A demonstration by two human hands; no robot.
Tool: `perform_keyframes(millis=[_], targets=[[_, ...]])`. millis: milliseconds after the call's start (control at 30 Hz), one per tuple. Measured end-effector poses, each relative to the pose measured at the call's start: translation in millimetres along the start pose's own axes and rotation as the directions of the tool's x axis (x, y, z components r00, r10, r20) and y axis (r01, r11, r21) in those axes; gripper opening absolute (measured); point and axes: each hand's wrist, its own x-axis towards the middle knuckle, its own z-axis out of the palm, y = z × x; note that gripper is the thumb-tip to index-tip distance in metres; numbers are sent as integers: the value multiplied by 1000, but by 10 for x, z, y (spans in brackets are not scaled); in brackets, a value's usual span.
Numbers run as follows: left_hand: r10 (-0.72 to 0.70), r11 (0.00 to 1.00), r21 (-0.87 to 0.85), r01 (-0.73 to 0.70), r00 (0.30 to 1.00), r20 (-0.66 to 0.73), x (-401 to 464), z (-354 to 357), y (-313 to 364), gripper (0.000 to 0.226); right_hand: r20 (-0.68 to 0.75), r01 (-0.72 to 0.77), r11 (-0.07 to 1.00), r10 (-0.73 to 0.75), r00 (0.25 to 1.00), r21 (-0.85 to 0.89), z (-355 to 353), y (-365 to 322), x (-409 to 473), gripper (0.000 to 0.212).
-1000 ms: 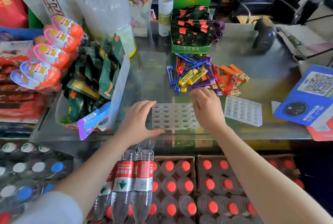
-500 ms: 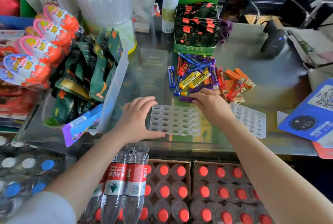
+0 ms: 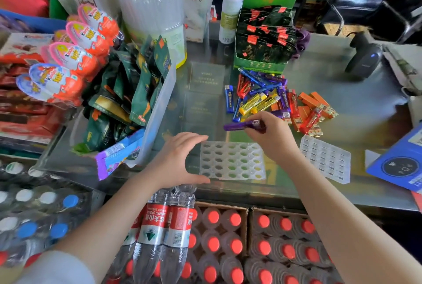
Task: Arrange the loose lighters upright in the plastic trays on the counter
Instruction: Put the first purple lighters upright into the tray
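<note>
Head view. You stand at a shop counter (image 3: pixel 342 83) with a glossy glass top that reflects light; packs of bottled water (image 3: pixel 164 233) with red caps sit in cardboard boxes below its front edge. On your left, a clear plastic bin (image 3: pixel 157 124) holds dark green foil sachets, beside egg-shaped sweets in pink and orange wrappers. At the back stands a green cardboard display box (image 3: pixel 265 39) and, to the right, a black handheld scanner (image 3: pixel 365 57). The loose lighters (image 3: pixel 274 98), slim translucent sticks in blue, yellow, red, purple and orange, lie in a heap on the glass. Your right hand (image 3: pixel 274 140) pinches one purple lighter (image 3: pixel 242 125), held roughly level just above the far edge of the white tray (image 3: pixel 233 161), a moulded sheet of round sockets with none filled. Your left hand (image 3: pixel 180 160) is spread wide, thumb touching the tray's near left corner. A second tray (image 3: pixel 325 158) with rectangular cells lies flat to the right.
</note>
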Motion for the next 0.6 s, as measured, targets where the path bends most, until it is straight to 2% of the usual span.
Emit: perform_keyframes(millis=[100,167,233,333,467,600], targets=[[-7,993,113,20,993,-115,-32,76,24,99,-35,-47,946,61,998,320,29,-115,-67,13],[-62,982,169,89,985,-158,-59,106,49,104,-20,0,942,7,1000,337,78,-203,-110,16],[-120,971,182,153,977,-179,-68,105,61,108,12,57,962,-63,998,268,158,-262,-127,15],[-162,964,179,198,967,-198,-57,77,79,104,74,180,981,-185,980,72,275,-346,-119,14],[-180,965,164,206,971,-156,-53,51,92,96,151,356,925,-336,930,-133,267,-434,-80,16],[-127,972,179,155,979,-159,-68,51,70,89,279,419,858,-342,897,-296,184,-520,-2,17]])
